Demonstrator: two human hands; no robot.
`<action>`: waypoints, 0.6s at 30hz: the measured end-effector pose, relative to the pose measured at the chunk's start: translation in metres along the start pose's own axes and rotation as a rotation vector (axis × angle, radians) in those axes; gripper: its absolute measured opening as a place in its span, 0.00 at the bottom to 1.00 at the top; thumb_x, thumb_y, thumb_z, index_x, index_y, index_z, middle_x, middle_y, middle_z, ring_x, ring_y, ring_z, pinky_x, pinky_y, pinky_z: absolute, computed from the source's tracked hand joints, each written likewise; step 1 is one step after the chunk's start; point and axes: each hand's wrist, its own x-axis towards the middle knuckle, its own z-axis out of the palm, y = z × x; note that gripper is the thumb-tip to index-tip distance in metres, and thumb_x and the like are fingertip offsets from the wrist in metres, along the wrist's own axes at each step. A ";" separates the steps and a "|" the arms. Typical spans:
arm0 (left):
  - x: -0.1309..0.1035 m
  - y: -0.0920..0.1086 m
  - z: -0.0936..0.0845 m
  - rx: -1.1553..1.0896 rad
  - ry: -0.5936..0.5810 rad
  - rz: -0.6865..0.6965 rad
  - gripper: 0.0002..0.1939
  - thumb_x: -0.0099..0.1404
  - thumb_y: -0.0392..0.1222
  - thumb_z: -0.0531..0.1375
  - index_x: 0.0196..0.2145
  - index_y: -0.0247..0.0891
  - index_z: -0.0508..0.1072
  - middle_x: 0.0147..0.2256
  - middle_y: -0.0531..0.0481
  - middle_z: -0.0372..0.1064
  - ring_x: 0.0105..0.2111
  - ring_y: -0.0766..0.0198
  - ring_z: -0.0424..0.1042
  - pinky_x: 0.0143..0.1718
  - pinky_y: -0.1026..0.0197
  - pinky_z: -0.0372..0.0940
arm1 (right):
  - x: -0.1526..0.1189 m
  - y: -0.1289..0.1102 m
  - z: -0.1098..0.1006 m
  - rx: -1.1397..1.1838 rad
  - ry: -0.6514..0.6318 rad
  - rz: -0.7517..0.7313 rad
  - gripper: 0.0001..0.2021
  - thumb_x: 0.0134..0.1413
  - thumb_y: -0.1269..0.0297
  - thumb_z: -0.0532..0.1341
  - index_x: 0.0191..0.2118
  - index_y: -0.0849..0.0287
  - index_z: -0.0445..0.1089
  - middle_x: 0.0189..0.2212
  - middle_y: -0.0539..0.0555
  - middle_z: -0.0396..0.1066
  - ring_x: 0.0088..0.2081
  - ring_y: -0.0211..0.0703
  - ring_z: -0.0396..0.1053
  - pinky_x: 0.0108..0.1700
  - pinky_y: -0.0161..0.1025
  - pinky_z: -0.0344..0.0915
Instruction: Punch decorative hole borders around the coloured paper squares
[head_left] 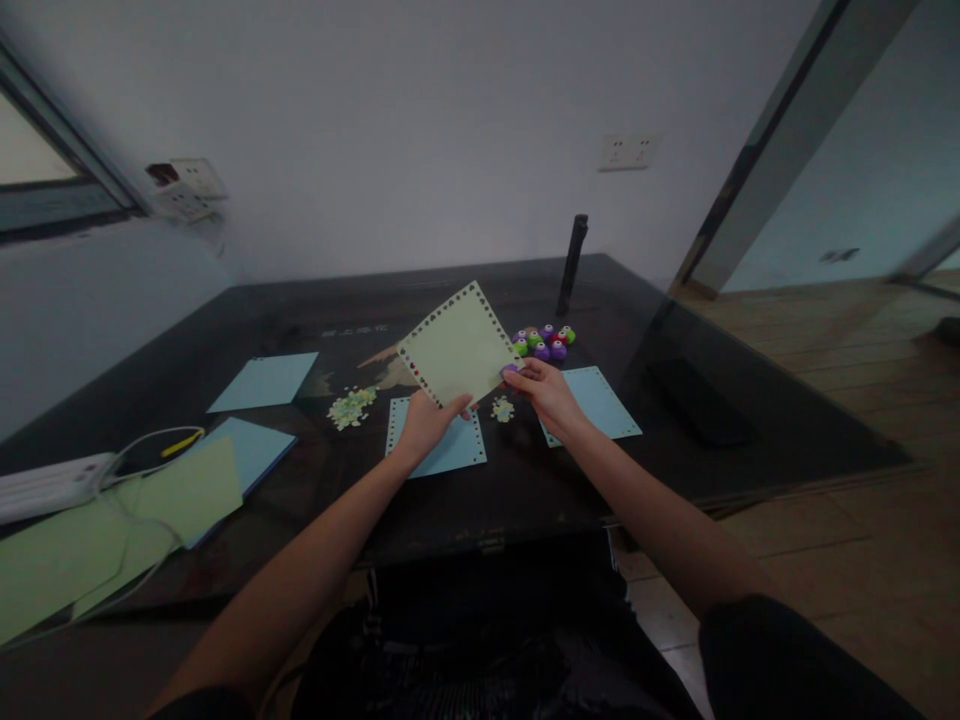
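Note:
A pale green sheet of paper (461,345) with small holes punched along its edges is held up above the table, tilted cornerwise. My left hand (429,428) grips its lower edge, thumb on top. At the sheet's right corner, my right hand (551,395) is closed around a small purple craft punch (511,372), which sits against the edge. Beneath the sheet lies a blue punched sheet (450,450), and another blue punched sheet (600,402) is by my right wrist. Between them is a small heap of paper cutouts (502,409). Several colourful punches (546,345) cluster just beyond.
A bigger pile of cutouts (351,407) lies left of my left hand. Further left are a blue sheet (264,382), stacked green sheets (150,515) and a white power strip (56,485) with a cable. A black upright stand (573,265) and a dark flat object (697,402) are at right.

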 end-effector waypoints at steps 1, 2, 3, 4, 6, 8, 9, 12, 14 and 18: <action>0.000 0.000 0.000 -0.003 0.002 -0.004 0.12 0.57 0.40 0.59 0.17 0.39 0.73 0.24 0.52 0.74 0.32 0.59 0.74 0.44 0.59 0.64 | 0.000 0.000 0.000 0.004 0.002 0.002 0.17 0.31 0.58 0.72 0.28 0.57 0.68 0.24 0.48 0.71 0.28 0.39 0.69 0.34 0.38 0.63; 0.000 0.000 0.001 -0.005 0.005 -0.007 0.12 0.57 0.40 0.59 0.17 0.39 0.73 0.24 0.52 0.75 0.32 0.59 0.74 0.43 0.59 0.64 | 0.000 0.000 0.000 0.010 0.004 0.003 0.17 0.30 0.58 0.72 0.28 0.57 0.68 0.24 0.48 0.71 0.28 0.39 0.69 0.35 0.38 0.63; -0.001 0.001 0.001 -0.007 0.007 -0.010 0.12 0.57 0.40 0.59 0.17 0.39 0.73 0.24 0.52 0.75 0.32 0.59 0.74 0.43 0.59 0.64 | 0.000 0.000 0.001 0.018 0.005 0.004 0.17 0.30 0.58 0.72 0.28 0.57 0.68 0.24 0.48 0.71 0.28 0.39 0.69 0.36 0.38 0.64; -0.001 0.001 0.001 -0.009 0.009 -0.011 0.12 0.57 0.40 0.59 0.17 0.38 0.73 0.24 0.51 0.75 0.32 0.59 0.74 0.43 0.59 0.64 | 0.000 0.000 0.001 0.027 0.006 0.002 0.17 0.30 0.58 0.72 0.28 0.57 0.68 0.24 0.48 0.71 0.28 0.39 0.69 0.36 0.39 0.64; -0.001 0.001 0.002 -0.008 0.014 -0.006 0.13 0.57 0.40 0.59 0.17 0.38 0.73 0.24 0.51 0.75 0.32 0.60 0.73 0.43 0.59 0.64 | -0.001 0.000 0.001 0.044 0.007 -0.004 0.17 0.30 0.58 0.72 0.27 0.57 0.68 0.23 0.48 0.71 0.28 0.39 0.69 0.37 0.39 0.64; -0.001 0.001 0.002 -0.002 0.022 0.003 0.13 0.57 0.40 0.59 0.17 0.39 0.72 0.24 0.51 0.75 0.32 0.60 0.73 0.43 0.59 0.64 | -0.001 0.001 0.001 0.063 -0.001 -0.011 0.17 0.30 0.58 0.72 0.28 0.57 0.68 0.23 0.48 0.71 0.28 0.39 0.69 0.36 0.39 0.64; -0.001 0.001 0.002 0.000 0.024 0.006 0.13 0.57 0.40 0.59 0.16 0.39 0.72 0.24 0.51 0.75 0.32 0.60 0.73 0.43 0.59 0.63 | -0.001 0.001 0.001 0.074 -0.005 -0.014 0.17 0.30 0.59 0.73 0.28 0.57 0.68 0.23 0.48 0.71 0.27 0.38 0.69 0.36 0.38 0.64; -0.001 0.000 0.002 -0.001 0.021 0.013 0.14 0.57 0.41 0.59 0.16 0.38 0.71 0.24 0.51 0.74 0.32 0.60 0.73 0.44 0.59 0.64 | -0.001 0.000 0.001 0.092 -0.009 -0.012 0.17 0.29 0.60 0.73 0.28 0.58 0.69 0.23 0.48 0.71 0.27 0.38 0.69 0.36 0.38 0.64; -0.002 -0.001 0.002 -0.007 0.021 0.019 0.14 0.57 0.42 0.59 0.16 0.38 0.71 0.25 0.51 0.74 0.32 0.60 0.73 0.44 0.58 0.64 | 0.000 -0.001 0.001 0.085 -0.011 -0.009 0.17 0.29 0.60 0.73 0.28 0.58 0.69 0.22 0.47 0.70 0.27 0.38 0.68 0.36 0.38 0.64; -0.002 0.000 0.004 -0.032 0.031 0.006 0.11 0.57 0.42 0.59 0.19 0.39 0.72 0.25 0.51 0.75 0.33 0.59 0.74 0.45 0.58 0.64 | 0.001 -0.004 -0.001 0.049 -0.027 -0.026 0.17 0.29 0.59 0.73 0.27 0.59 0.69 0.23 0.47 0.70 0.26 0.37 0.68 0.37 0.38 0.64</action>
